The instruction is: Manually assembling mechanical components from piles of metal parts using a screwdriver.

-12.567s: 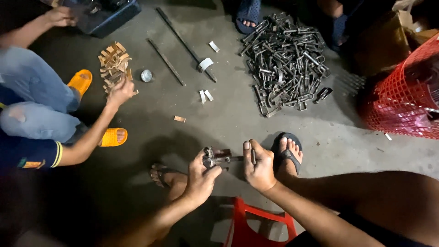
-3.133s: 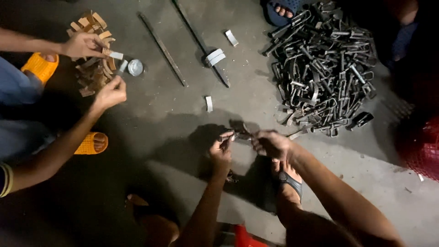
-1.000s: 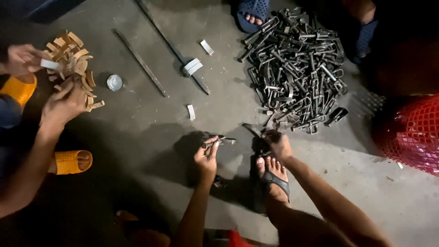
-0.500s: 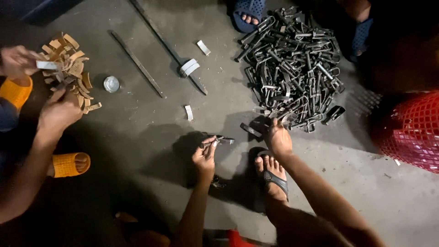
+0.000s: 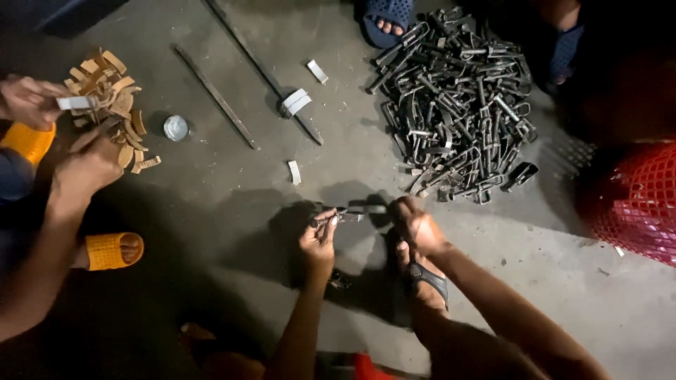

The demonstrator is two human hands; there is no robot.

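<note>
Metal clamp piece (image 5: 350,212) sits low over the concrete floor (image 5: 232,211), in the middle of the scene, held between my two hands. Going from the left: at the far left a co-worker's hands (image 5: 83,169) sort a heap of tan wooden bits (image 5: 113,105), with a small round tin (image 5: 176,127) just right of it. Two long steel rods (image 5: 215,96) lie farther right, on the far side.

My left hand (image 5: 318,243) pinches the left end of the piece with its fingertips, a narrow grip. My right hand (image 5: 417,224) is curled close around the right end, but I cannot tell how tight, because the fingers hide it. My foot in a sandal (image 5: 426,278) is just under that hand.

To do this well, I think I should keep the piece level, hold the left end firm, and turn or push with the right hand slowly so it does not slip. It is small and dark, so I should keep it where the light falls.

Far to the right is the big pile of metal clamps (image 5: 458,105), and a red mesh basket (image 5: 637,204) sits at the right edge.
</note>
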